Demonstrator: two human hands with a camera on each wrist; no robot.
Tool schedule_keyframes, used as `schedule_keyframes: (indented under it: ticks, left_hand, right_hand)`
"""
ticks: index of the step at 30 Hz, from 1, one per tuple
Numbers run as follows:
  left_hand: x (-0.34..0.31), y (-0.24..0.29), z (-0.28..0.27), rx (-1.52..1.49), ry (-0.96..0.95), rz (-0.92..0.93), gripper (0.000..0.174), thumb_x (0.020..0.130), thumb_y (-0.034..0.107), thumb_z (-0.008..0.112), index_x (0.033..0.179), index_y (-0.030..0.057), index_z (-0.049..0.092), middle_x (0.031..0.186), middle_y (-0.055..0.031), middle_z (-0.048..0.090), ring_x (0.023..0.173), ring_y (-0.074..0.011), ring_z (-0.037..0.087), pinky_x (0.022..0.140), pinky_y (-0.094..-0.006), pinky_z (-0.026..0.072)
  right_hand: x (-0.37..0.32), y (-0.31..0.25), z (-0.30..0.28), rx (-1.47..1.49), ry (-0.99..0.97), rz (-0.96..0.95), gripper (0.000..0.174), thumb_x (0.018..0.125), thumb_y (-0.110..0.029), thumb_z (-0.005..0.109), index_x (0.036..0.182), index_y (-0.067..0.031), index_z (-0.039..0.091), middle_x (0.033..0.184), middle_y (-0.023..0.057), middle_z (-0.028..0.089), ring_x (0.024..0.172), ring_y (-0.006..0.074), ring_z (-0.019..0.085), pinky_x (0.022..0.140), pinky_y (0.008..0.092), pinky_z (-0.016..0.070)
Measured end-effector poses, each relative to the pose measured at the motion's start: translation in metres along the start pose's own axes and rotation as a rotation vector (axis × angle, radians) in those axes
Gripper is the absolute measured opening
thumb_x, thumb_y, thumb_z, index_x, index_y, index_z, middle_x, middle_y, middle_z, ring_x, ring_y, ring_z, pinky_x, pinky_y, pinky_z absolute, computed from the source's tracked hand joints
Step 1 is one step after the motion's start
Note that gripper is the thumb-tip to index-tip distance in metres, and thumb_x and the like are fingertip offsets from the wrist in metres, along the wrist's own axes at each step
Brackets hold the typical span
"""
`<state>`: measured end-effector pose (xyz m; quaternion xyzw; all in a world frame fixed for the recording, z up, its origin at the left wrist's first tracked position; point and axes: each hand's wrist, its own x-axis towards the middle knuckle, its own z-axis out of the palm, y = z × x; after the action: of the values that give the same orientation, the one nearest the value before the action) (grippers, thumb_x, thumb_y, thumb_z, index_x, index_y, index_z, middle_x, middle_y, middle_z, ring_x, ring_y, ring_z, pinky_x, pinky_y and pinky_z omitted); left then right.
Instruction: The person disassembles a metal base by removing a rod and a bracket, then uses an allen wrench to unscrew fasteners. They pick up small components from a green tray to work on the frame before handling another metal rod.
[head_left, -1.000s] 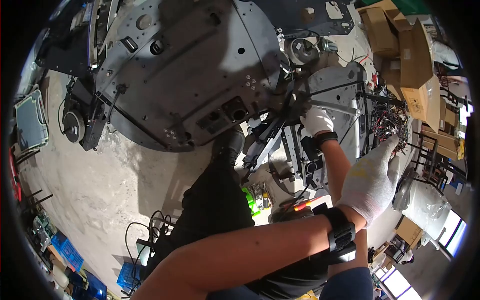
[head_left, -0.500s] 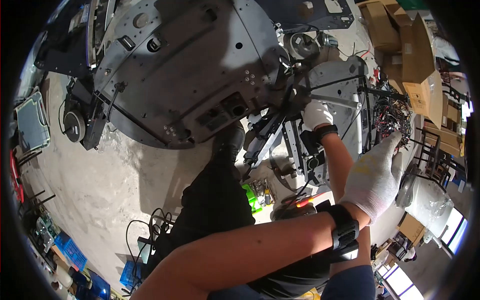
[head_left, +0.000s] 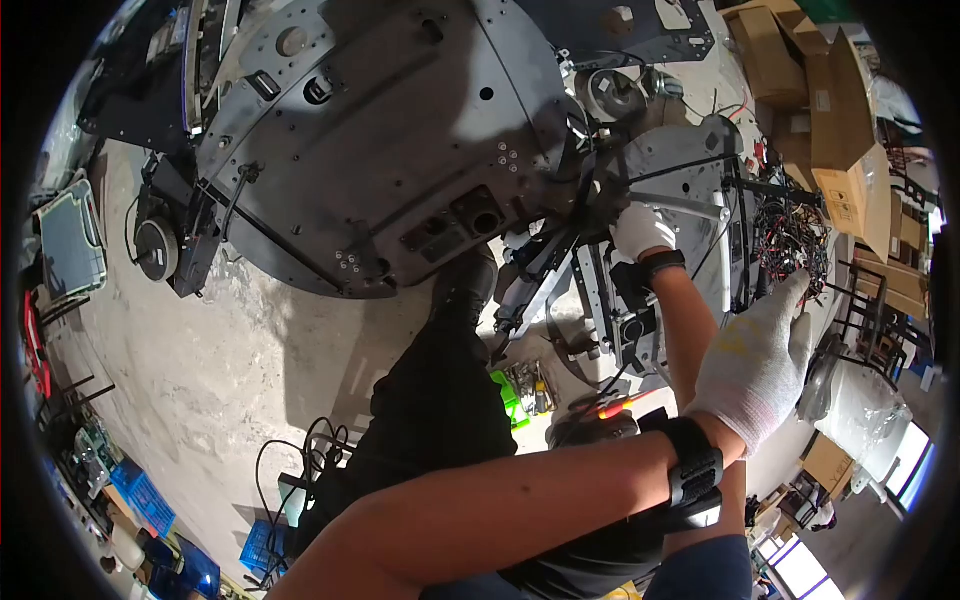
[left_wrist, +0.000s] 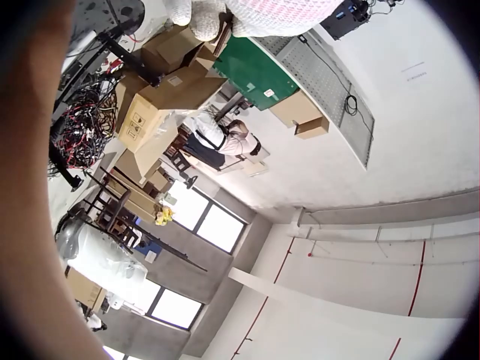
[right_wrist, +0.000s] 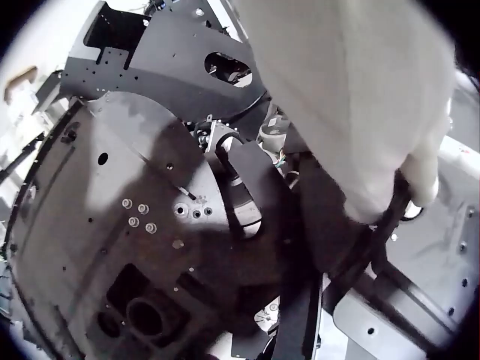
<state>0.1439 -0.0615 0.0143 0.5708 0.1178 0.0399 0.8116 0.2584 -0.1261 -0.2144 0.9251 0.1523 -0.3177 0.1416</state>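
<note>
My right hand (head_left: pixel 642 232), in a white glove, grips a black frame bar (right_wrist: pixel 386 225) beside the large dark metal plate. In the right wrist view the glove's fingertips bend over the edge of this bar, and the palm side is hidden. A silver tube (head_left: pixel 675 205) runs close by that hand. My left hand (head_left: pixel 752 365), gloved as well, is held in the air to the right with its fingers extended and the thumb apart. Its wrist crosses over the right forearm. The large dark plate (head_left: pixel 400 130), with holes and bolts, lies ahead.
A tangle of red and black wires (head_left: pixel 790 235) lies beyond the left fingertips. Cardboard boxes (head_left: pixel 840 110) stand at the right. By the feet are a green tool case (head_left: pixel 512 400) and a red-and-yellow screwdriver (head_left: pixel 622 405). A round grey wheel (head_left: pixel 155 248) sits left of the plate.
The head view has shifted slightly. The right hand keeps its place on the black frame bar, and the left hand stays in the air with fingers extended.
</note>
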Motion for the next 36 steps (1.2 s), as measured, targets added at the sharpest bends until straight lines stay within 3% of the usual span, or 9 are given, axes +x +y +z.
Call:
schedule_keyframes:
  ticks: [5, 9, 11, 13, 17, 18, 21, 24, 36]
  left_hand:
    - [-0.003, 0.001, 0.000, 0.017, -0.009, 0.016, 0.033, 0.085, 0.013, 0.050, 0.115, 0.0022, 0.050, 0.101, -0.0208, 0.059, 0.089, -0.0352, 0.058, 0.079, -0.0393, 0.0462]
    - [-0.012, 0.000, 0.001, 0.066, -0.096, -0.107, 0.036, 0.086, 0.014, 0.049, 0.121, 0.0057, 0.046, 0.106, -0.0201, 0.057, 0.092, -0.0356, 0.057, 0.081, -0.0405, 0.0444]
    - [-0.013, -0.014, 0.010, 0.061, -0.047, -0.026, 0.037, 0.086, 0.014, 0.049, 0.122, 0.0061, 0.045, 0.107, -0.0197, 0.058, 0.094, -0.0352, 0.057, 0.082, -0.0404, 0.0444]
    - [-0.015, -0.022, 0.016, 0.071, 0.047, 0.079, 0.038, 0.087, 0.015, 0.049, 0.123, 0.0065, 0.044, 0.107, -0.0195, 0.057, 0.094, -0.0347, 0.057, 0.082, -0.0398, 0.0445]
    - [-0.017, -0.015, 0.010, 0.070, -0.057, -0.028, 0.038, 0.088, 0.018, 0.048, 0.124, 0.0072, 0.045, 0.106, -0.0190, 0.058, 0.089, -0.0341, 0.058, 0.078, -0.0392, 0.0455]
    - [-0.018, -0.009, 0.006, 0.150, -0.142, -0.134, 0.037, 0.088, 0.019, 0.049, 0.123, 0.0070, 0.046, 0.103, -0.0188, 0.059, 0.086, -0.0337, 0.059, 0.074, -0.0393, 0.0461]
    - [-0.019, -0.014, 0.007, 0.078, -0.015, 0.042, 0.036, 0.087, 0.018, 0.051, 0.120, 0.0058, 0.048, 0.102, -0.0187, 0.060, 0.089, -0.0338, 0.059, 0.076, -0.0382, 0.0471]
    - [-0.016, 0.002, -0.003, 0.078, -0.127, -0.102, 0.033, 0.085, 0.014, 0.051, 0.116, 0.0031, 0.049, 0.106, -0.0195, 0.058, 0.094, -0.0335, 0.057, 0.081, -0.0369, 0.0456]
    - [-0.014, -0.001, 0.002, 0.044, -0.123, -0.091, 0.033, 0.084, 0.012, 0.050, 0.115, 0.0000, 0.050, 0.105, -0.0214, 0.058, 0.095, -0.0348, 0.056, 0.082, -0.0378, 0.0449]
  right_hand:
    - [-0.015, 0.004, -0.003, 0.023, 0.175, -0.055, 0.039, 0.077, -0.038, 0.058, 0.099, -0.0053, 0.061, 0.100, 0.0189, 0.060, 0.097, 0.0342, 0.056, 0.082, 0.0430, 0.0449]
    - [-0.013, -0.006, -0.012, -0.004, 0.030, -0.016, 0.031, 0.078, -0.029, 0.056, 0.101, -0.0088, 0.061, 0.100, 0.0200, 0.059, 0.094, 0.0347, 0.057, 0.081, 0.0453, 0.0446]
    - [-0.002, 0.000, 0.003, 0.025, 0.105, -0.097, 0.030, 0.078, -0.025, 0.056, 0.103, -0.0097, 0.060, 0.101, 0.0193, 0.059, 0.094, 0.0346, 0.057, 0.080, 0.0451, 0.0454]
    - [-0.007, -0.002, -0.002, 0.068, 0.148, -0.104, 0.033, 0.077, -0.025, 0.058, 0.106, -0.0100, 0.058, 0.101, 0.0188, 0.060, 0.095, 0.0346, 0.057, 0.080, 0.0440, 0.0458]
    - [-0.024, -0.002, -0.010, 0.107, 0.238, -0.054, 0.033, 0.076, -0.030, 0.060, 0.101, -0.0086, 0.061, 0.102, 0.0178, 0.060, 0.096, 0.0331, 0.057, 0.082, 0.0419, 0.0457]
    - [-0.023, -0.004, -0.009, 0.092, 0.237, -0.042, 0.033, 0.076, -0.031, 0.060, 0.100, -0.0084, 0.062, 0.102, 0.0177, 0.060, 0.096, 0.0330, 0.057, 0.082, 0.0417, 0.0457]
    - [-0.012, -0.003, -0.003, 0.018, 0.152, -0.021, 0.033, 0.076, -0.032, 0.061, 0.098, -0.0078, 0.063, 0.101, 0.0173, 0.060, 0.096, 0.0325, 0.057, 0.083, 0.0410, 0.0458]
    - [0.001, -0.003, 0.007, -0.015, 0.049, -0.007, 0.034, 0.076, -0.034, 0.061, 0.096, -0.0073, 0.063, 0.101, 0.0169, 0.061, 0.096, 0.0321, 0.058, 0.083, 0.0403, 0.0459]
    - [-0.002, -0.003, 0.003, -0.003, 0.106, 0.047, 0.035, 0.078, -0.036, 0.060, 0.093, -0.0049, 0.065, 0.100, 0.0155, 0.062, 0.096, 0.0318, 0.058, 0.082, 0.0398, 0.0456]
